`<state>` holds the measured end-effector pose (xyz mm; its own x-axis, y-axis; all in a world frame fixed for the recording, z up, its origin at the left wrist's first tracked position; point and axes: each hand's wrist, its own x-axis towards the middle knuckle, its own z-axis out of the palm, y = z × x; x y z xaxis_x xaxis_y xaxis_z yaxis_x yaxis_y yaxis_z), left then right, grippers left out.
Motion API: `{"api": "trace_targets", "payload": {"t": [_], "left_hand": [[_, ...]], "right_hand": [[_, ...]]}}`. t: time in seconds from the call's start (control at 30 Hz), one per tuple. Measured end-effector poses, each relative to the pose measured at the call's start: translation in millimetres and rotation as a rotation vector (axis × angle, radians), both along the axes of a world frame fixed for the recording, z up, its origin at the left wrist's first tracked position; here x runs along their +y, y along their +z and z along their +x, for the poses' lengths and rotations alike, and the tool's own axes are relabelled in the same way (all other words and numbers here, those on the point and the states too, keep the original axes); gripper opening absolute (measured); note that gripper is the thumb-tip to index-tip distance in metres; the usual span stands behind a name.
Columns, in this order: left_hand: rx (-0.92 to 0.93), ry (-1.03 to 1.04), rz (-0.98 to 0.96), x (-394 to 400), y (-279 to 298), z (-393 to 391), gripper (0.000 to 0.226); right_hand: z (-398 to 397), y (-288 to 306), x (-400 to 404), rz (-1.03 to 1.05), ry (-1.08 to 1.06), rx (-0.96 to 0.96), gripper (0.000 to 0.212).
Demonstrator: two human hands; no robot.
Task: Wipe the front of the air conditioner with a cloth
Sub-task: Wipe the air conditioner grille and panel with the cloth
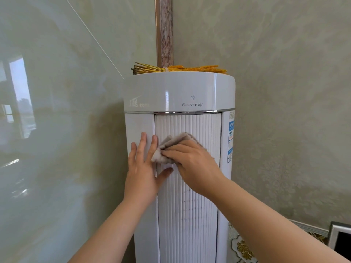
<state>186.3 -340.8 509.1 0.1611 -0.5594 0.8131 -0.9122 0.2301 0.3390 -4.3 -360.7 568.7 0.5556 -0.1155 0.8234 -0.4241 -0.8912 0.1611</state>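
My right hand (191,164) pressed the cloth (171,147) against the ribbed front panel (190,186) of the air conditioner (178,92), my fingers curled over the cloth's lower part and gripping it, while its upper fold stuck out above my knuckles. My left hand (144,168) lay flat on the air conditioner just left of the cloth, fingers spread and straight on the smooth side strip, thumb reaching across onto the ribs below the cloth. The cloth's left edge sat against my left forefinger.

The cloth was a pale grey-beige, soft and crumpled into folds. The air conditioner was a tall white standing unit with a glossy rounded head bearing a GREE logo (192,104), a thin chrome band below it, and fine upright ribs down the middle panel. A bundle of dried yellow stalks (176,69) lay on top of the air conditioner. On the air conditioner's right side ran a strip of labels (231,137).

The labels' print was too small to read, and faint marks on the air conditioner's head left of the logo were washed out by glare. My hand hid most of the cloth, and the air conditioner's base was cut off below.
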Motion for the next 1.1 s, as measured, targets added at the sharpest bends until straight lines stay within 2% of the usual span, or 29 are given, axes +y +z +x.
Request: {"api": "trace_targets", "payload": {"t": [0.17, 0.3, 0.6, 0.73, 0.83, 1.1], "left_hand": [[-0.036, 0.046, 0.036, -1, -1, 1, 0.113], [-0.039, 0.035, 0.040, -1, -3, 1, 0.114], [-0.037, 0.006, 0.050, 1, -3, 2, 0.108], [-0.038, 0.019, 0.044, 0, -3, 1, 0.109], [-0.033, 0.024, 0.039, 0, -3, 1, 0.107], [-0.027, 0.010, 0.018, 2, -3, 1, 0.108]], "right_hand": [[-37, -1, -5, -0.001, -0.099, -0.117, 0.023], [-65, -8, -13, 0.059, -0.195, -0.233, 0.034], [-74, -22, -20, 0.231, -0.242, -0.448, 0.032], [-50, -26, -11, 0.103, -0.196, -0.366, 0.036], [-31, -20, -10, 0.004, -0.128, -0.263, 0.030], [-5, -20, -2, -0.031, -0.062, 0.076, 0.035]]}}
